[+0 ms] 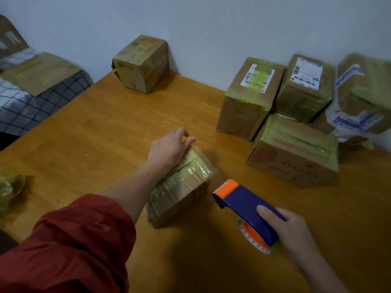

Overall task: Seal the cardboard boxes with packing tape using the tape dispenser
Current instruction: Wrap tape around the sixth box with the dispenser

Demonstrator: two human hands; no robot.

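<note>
A small cardboard box (182,187), wrapped in yellowish tape, lies in the middle of the wooden table (95,127). My left hand (169,146) rests on its far end, fingers curled over the far edge. To the box's right, my right hand (289,229) grips the blue and orange tape dispenser (243,204) by its body. The dispenser's orange blade end points toward the box and sits a short way off its right side. The tape roll shows under my right hand.
Several taped boxes (294,153) crowd the table's right back corner. One more box (141,62) stands at the back near the wall. A wad of used tape (10,189) lies at the left edge. A checked cloth with flat cardboard (40,70) lies beyond the table's left side.
</note>
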